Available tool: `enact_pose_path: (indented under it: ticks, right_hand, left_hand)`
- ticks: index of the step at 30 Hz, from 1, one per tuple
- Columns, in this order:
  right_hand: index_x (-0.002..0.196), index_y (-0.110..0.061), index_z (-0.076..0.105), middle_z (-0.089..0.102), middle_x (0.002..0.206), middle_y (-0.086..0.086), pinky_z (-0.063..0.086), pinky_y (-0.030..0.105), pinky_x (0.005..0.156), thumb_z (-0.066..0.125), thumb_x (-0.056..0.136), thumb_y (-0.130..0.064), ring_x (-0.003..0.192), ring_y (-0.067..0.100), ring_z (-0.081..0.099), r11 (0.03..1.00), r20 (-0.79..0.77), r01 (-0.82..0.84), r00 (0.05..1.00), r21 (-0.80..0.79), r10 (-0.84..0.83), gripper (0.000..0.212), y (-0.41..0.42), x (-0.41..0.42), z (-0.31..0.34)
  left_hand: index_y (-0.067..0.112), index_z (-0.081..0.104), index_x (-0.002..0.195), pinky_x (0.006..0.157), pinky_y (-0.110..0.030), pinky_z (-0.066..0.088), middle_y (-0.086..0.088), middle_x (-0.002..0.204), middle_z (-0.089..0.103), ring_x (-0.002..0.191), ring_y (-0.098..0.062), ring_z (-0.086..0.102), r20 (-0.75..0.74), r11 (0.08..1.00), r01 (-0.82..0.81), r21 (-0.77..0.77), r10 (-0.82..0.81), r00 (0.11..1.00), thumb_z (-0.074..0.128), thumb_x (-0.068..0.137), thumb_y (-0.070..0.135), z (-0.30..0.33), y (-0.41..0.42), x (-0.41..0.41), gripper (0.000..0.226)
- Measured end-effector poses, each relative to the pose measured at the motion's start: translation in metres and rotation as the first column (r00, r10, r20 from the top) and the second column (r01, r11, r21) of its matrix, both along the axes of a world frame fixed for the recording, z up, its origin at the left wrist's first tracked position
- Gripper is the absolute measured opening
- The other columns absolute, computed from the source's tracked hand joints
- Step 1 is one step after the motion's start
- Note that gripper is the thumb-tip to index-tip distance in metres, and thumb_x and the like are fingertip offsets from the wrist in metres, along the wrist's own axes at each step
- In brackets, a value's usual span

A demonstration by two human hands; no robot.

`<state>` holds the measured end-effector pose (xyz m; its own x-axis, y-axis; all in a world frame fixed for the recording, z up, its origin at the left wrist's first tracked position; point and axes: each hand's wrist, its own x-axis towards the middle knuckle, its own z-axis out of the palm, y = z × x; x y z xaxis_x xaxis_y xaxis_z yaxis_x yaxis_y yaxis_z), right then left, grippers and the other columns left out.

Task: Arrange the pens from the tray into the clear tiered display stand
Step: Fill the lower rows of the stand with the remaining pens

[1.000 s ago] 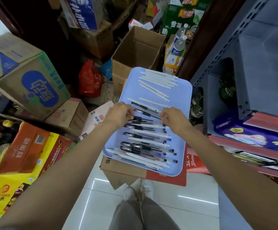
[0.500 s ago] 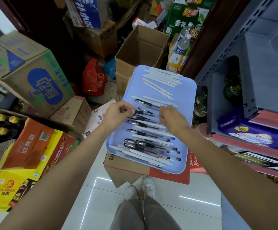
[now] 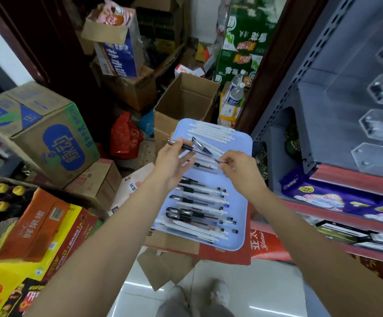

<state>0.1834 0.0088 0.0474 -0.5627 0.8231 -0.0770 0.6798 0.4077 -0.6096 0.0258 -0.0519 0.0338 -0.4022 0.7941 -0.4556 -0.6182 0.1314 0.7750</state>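
Left hand [image 3: 173, 164] is up over the tray [image 3: 243, 170], thumb and fingers pinching a black-grip pen [image 3: 187, 147] near its cap end; right hand [image 3: 238, 168] pinches the tip end, and a second dark pen [image 3: 200, 146] rides loosely across the first. That loose one could slide off and roll to the floor. Below both hands the remaining pens [image 3: 199, 211] lie in rows. Off beyond the right hand, the clear display stand [image 3: 382, 124] is well apart, a long carry past the shelf edge.
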Motion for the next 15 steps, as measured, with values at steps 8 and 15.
enact_pose_path:
  ticks: [8,15]
  right_hand:
    - [0.101,-0.005,0.054,0.061,0.082,0.007,0.053,0.046,0.084,0.054,0.092,-0.004,0.083,0.03,0.064,0.95,-0.35,0.169,0.901,-0.261,-0.256,0.01,0.024,0.053,0.056]
    - [0.083,-0.017,0.054,0.07,0.085,0.007,0.05,0.026,0.083,0.064,0.085,-0.004,0.086,0.015,0.067,0.932,-0.714,0.16,0.604,-0.326,-0.354,0.016,0.039,0.13,0.102]
  left_hand:
    - [0.012,0.053,0.084,0.058,-0.023,0.048,-0.002,0.064,0.045,0.054,-0.013,0.044,-0.284,0.989,-0.014,0.147,0.056,0.957,0.036,0.102,0.019,0.06,0.037,0.04,0.026]
    - [0.007,0.06,0.087,0.057,-0.013,0.037,-0.003,0.069,0.055,0.058,-0.002,0.048,-0.834,0.848,0.528,0.042,-0.261,0.486,0.06,0.09,0.02,0.097,0.066,0.141,0.013]
